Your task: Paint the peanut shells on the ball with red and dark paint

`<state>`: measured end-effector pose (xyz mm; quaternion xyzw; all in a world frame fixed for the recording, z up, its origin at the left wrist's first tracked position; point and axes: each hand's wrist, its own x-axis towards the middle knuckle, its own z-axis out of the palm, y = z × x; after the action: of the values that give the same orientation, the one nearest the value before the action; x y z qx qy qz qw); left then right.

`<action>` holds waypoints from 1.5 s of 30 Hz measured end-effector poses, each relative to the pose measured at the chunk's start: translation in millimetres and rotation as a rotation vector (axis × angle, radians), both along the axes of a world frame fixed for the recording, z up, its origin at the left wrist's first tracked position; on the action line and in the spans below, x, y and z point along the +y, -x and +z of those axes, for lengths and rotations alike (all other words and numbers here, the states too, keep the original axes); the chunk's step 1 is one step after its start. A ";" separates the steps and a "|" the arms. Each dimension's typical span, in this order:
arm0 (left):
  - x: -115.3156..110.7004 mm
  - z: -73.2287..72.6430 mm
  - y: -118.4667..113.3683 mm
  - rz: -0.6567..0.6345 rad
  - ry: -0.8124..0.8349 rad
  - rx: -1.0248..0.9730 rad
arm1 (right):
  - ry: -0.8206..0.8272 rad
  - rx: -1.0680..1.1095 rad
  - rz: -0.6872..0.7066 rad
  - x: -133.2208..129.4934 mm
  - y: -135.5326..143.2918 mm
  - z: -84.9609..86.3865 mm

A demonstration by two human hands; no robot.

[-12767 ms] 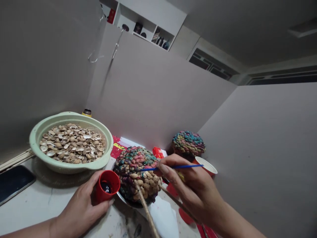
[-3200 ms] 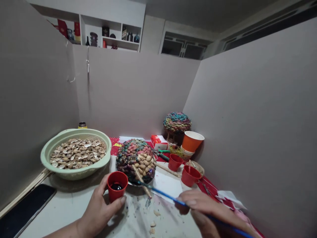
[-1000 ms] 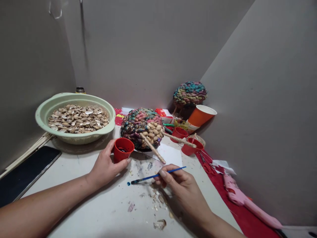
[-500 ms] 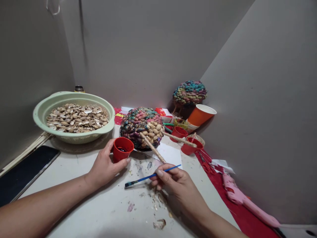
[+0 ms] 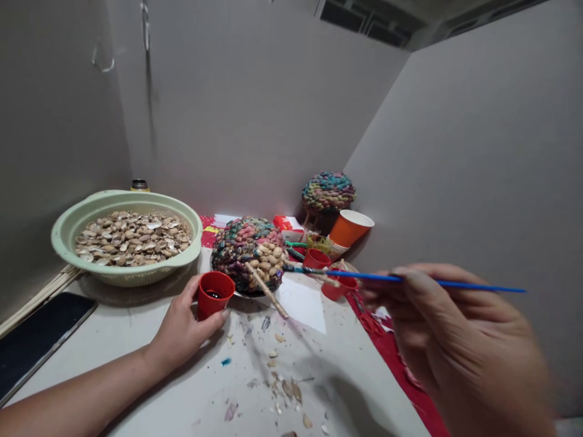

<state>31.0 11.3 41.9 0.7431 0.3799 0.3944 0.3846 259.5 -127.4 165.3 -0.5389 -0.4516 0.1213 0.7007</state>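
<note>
My left hand (image 5: 182, 321) is wrapped round a small red cup (image 5: 215, 297) with dark liquid inside, standing on the table. Raised at the right and close to the camera, my right hand (image 5: 460, 334) pinches a thin blue paintbrush (image 5: 364, 275). Its dark bristles point left, in front of the painted ball of peanut shells; whether they touch it cannot be told. That peanut-shell ball (image 5: 248, 249) lies on a dark dish behind the cup, coloured teal, pink and purple, with a bare tan patch of shells. A light stick (image 5: 266, 290) juts from it toward me.
A green colander (image 5: 59, 237) full of empty shells stands at left, near a phone (image 5: 40, 340) and wooden sticks. A second painted ball (image 5: 328, 191), an orange paper cup (image 5: 348, 229) and more red cups (image 5: 316, 259) stand at back right. Shell bits and blue paint dot the table.
My right hand has lifted the paintbrush from low over the table, up and to the right, nearer the camera. The view has tilted upward. My left hand still holds the red cup.
</note>
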 end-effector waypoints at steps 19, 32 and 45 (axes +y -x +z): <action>3.3 -8.2 0.2 -0.015 0.048 -0.004 | -0.002 -0.565 0.109 70.3 -8.0 -5.9; 4.9 -11.1 -1.8 -0.002 0.026 0.003 | -0.287 -1.092 0.148 58.0 -3.0 -0.4; 2.9 -10.0 -1.4 -0.024 0.027 0.001 | -0.296 -1.169 0.314 68.5 4.7 3.9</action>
<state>32.4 14.2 31.9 0.7424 0.3766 0.3842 0.3992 254.7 -58.9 169.2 -0.3403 -0.8464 -0.1561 0.3788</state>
